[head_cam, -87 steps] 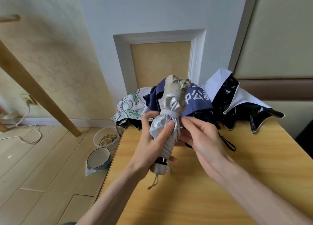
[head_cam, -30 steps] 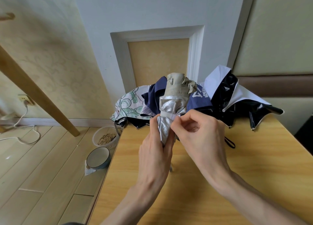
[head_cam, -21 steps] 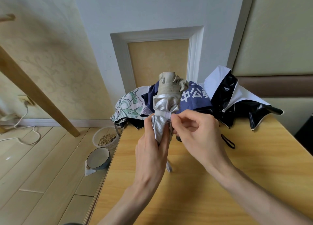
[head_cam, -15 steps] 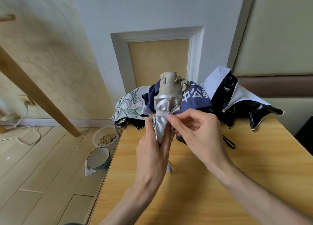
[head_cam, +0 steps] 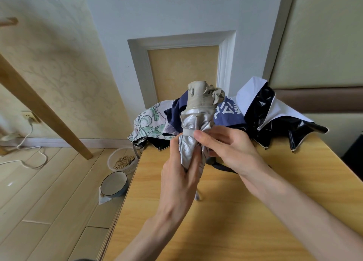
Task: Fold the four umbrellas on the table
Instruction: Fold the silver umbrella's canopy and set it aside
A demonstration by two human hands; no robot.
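Note:
A silver and beige umbrella (head_cam: 196, 115), rolled up, stands upright above the wooden table (head_cam: 235, 221). My left hand (head_cam: 180, 178) grips its lower part from the left. My right hand (head_cam: 225, 146) pinches the strap wrapped round its middle. Behind it, at the table's far edge, lie three unfolded umbrellas: a floral white one (head_cam: 149, 123), a navy one with white lettering (head_cam: 227, 113), and a white and glossy black one (head_cam: 275, 119).
On the wooden floor left of the table stand a clear tub of grain (head_cam: 121, 160) and a dark bowl (head_cam: 114, 184). A slanted wooden beam (head_cam: 45, 111) crosses at the left. A white cable (head_cam: 23, 150) trails over the floor. The wall is close behind the table.
The strap has been brought round the rolled umbrella. My right hand shifted from the loose fabric to the strap at the middle. My left hand slid up the umbrella.

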